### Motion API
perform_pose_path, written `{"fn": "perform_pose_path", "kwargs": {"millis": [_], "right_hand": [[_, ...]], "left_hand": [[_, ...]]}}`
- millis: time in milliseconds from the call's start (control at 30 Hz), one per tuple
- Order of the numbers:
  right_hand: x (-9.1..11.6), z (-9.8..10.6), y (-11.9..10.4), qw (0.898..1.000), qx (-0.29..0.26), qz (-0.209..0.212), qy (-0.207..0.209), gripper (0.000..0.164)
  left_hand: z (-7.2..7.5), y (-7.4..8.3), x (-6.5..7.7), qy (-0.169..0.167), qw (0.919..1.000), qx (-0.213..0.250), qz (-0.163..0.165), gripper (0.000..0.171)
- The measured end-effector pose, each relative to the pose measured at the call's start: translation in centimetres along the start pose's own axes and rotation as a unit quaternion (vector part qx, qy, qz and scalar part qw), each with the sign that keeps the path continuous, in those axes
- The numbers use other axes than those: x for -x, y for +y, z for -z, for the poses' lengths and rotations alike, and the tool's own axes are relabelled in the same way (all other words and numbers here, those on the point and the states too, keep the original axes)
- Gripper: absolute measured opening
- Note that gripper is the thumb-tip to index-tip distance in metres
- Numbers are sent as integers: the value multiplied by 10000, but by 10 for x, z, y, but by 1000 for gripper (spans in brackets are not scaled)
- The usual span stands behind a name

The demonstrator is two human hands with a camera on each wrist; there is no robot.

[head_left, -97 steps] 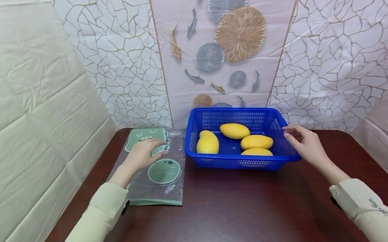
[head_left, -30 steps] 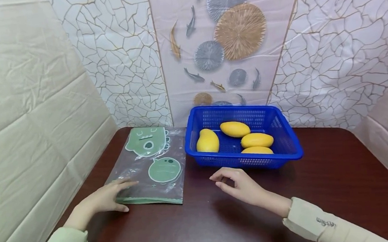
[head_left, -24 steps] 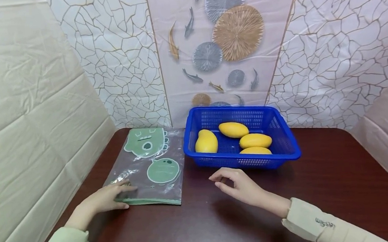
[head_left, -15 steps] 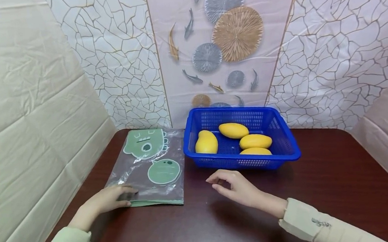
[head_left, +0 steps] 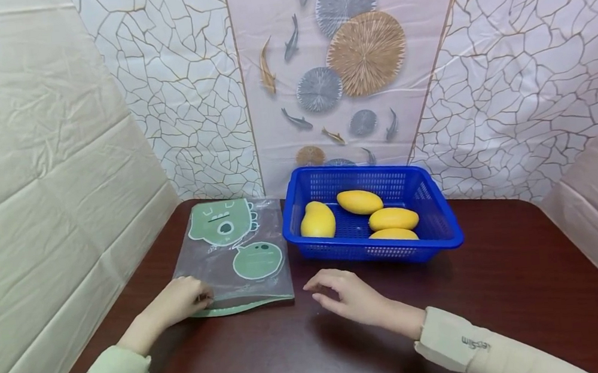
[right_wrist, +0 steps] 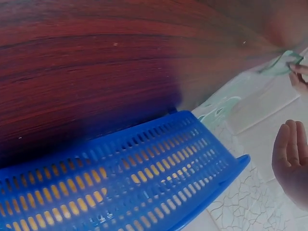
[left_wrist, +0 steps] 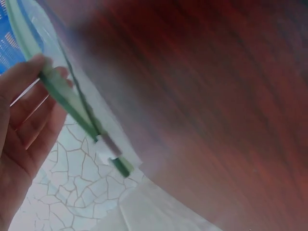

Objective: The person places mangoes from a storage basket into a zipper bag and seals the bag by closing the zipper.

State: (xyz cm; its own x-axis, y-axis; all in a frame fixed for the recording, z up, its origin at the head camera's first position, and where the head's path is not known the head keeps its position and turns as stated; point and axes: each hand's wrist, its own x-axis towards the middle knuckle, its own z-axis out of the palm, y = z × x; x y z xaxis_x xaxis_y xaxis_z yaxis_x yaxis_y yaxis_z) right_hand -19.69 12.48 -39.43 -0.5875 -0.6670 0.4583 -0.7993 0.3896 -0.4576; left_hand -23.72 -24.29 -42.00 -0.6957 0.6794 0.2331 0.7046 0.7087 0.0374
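Observation:
My left hand [head_left: 177, 301] pinches the green zip edge at the near left corner of a clear zip bag [head_left: 227, 283] printed with green cartoon shapes. In the left wrist view, thumb and fingers grip the green zip strip [left_wrist: 67, 98], with a whitish slider [left_wrist: 108, 148] near its end. Two strands of the strip stand apart between hand and slider. My right hand [head_left: 350, 297] hovers over the table, right of the bag, fingers loosely bent and holding nothing. Behind it stands a blue plastic basket [head_left: 332, 247] containing several yellow mangoes [head_left: 318, 220].
The dark red wooden table [head_left: 293, 355] spreads in front of the bag and basket. A patterned cloth [head_left: 292, 115] hangs behind them, and a cream cloth wall [head_left: 49, 174] rises on the left. The basket's left side stands close to the bag.
The left hand moved from above the bag to its near corner and took hold of the edge, which now lifts and shifts right. The right hand came from the basket's right rim to the middle.

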Motion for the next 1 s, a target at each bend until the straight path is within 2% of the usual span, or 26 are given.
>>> {"fn": "perform_pose_path", "kwargs": {"millis": [67, 300, 367, 500, 600, 667, 833, 1000], "right_hand": [[-3, -3, -2, 9996, 149, -57, -221, 20], [-15, -15, -7, 9936, 366, -194, -1053, 25], [-20, -20, -10, 9910, 480, -98, -1243, 26], [-32, -30, -15, 9802, 1257, 506, -1446, 27], [-39, -38, -16, 9645, 2003, 1005, -1397, 27], [-42, -43, -16, 9540, 2391, 1193, -1360, 27], [-49, -53, -11, 9216, 3322, 1448, -1389, 29], [-53, -60, -6, 8827, 4147, 1655, -1465, 33]], "left_hand": [[0, 0, -2, 148, 9998, -126, 3, 23], [1, 3, -10, 269, 9993, -210, 141, 27], [2, 4, -11, 383, 9987, -290, 146, 27], [1, 5, -12, 782, 9959, -450, 109, 22], [0, 5, -13, 1015, 9935, -511, 47, 16], [0, 5, -14, 1094, 9926, -518, -2, 15], [4, 4, -14, 1205, 9919, -385, -52, 18], [5, 4, -16, 1354, 9900, -352, -163, 26]]}}
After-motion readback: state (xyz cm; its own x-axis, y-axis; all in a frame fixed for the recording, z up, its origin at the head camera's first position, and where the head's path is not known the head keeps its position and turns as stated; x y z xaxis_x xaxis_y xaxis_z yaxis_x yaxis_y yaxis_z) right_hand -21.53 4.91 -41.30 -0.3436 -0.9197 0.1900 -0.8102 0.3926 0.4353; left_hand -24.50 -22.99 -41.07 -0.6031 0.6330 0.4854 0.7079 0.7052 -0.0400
